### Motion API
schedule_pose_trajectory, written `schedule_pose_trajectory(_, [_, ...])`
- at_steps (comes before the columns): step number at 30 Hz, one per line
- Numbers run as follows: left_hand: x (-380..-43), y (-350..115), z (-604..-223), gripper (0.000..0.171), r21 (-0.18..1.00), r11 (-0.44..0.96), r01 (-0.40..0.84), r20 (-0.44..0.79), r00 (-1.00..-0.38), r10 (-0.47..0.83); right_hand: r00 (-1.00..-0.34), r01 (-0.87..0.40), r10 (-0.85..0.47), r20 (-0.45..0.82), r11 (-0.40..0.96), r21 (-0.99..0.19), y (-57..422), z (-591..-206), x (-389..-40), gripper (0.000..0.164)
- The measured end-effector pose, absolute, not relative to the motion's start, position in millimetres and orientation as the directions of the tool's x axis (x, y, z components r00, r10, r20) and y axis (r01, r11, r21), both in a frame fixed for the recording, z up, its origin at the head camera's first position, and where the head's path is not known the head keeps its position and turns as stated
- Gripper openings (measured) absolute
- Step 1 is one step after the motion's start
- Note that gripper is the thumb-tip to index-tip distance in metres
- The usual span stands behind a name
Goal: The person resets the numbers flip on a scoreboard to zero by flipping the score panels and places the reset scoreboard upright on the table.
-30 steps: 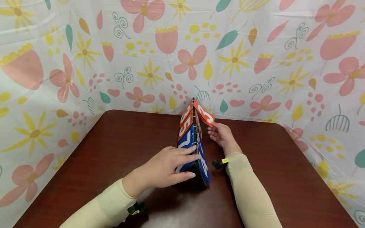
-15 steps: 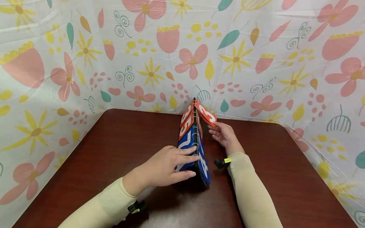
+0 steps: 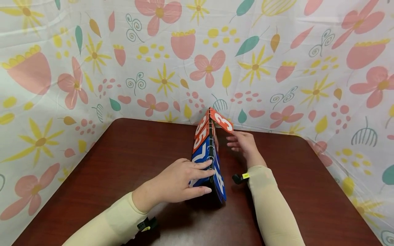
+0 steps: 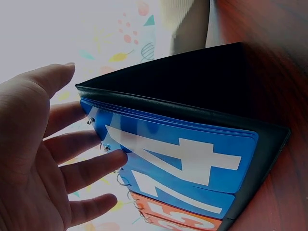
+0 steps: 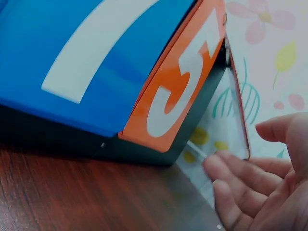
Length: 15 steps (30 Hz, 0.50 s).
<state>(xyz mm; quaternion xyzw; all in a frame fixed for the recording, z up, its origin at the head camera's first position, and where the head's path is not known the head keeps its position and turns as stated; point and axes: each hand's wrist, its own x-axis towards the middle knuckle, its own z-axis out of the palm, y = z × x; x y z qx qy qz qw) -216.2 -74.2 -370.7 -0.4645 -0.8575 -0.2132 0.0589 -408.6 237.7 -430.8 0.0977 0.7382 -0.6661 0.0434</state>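
Observation:
A tabletop flip scoreboard (image 3: 201, 152) stands like a tent, with blue and orange number cards hung on rings along its black spine. My left hand (image 3: 181, 179) rests over the near end of the spine with fingers spread. In the left wrist view, its fingertips lie by the rings above the blue card with a 4 (image 4: 187, 156). At the far end, an orange card with a 3 (image 3: 223, 122) is lifted off the right face. The fingers of my right hand (image 3: 244, 143) are at its lower edge; in the right wrist view, the thumb stands apart from the card.
The scoreboard stands on a dark red-brown table (image 3: 138, 147). A white curtain (image 3: 261, 78) with a flower print hangs behind the table and at both sides. Black wrist cameras sit at the left cuff (image 3: 147, 223) and right cuff (image 3: 240, 178).
The right hand has shifted a little to the right, and the orange 3 card has swung farther out from the board. The left hand has stayed in place.

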Motion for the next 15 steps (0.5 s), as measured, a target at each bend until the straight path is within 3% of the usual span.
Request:
schedule_pose_trajectory(3, [-216.0, -74.3, -371.7, 0.063, 0.317, 0.482, 0.817, 0.293, -0.567, 0.770, -0.976, 0.204, 0.103, -0.194, 0.097, -0.974, 235.0, -429.5, -406.8, 0.066])
schedule_pose_trajectory(10, [-215.1, -73.8, -372.7, 0.064, 0.301, 0.480, 0.824, 0.306, -0.560, 0.770, -0.950, 0.270, 0.110, -0.293, -0.185, -0.945, 234.7, -428.3, -407.1, 0.032])
schedule_pose_trajectory(15, [-215.5, -73.9, -371.7, 0.063, 0.282, 0.478, 0.832, 0.325, -0.551, 0.768, -0.947, 0.291, 0.066, -0.313, -0.230, -0.929, 235.2, -426.5, -409.5, 0.028])
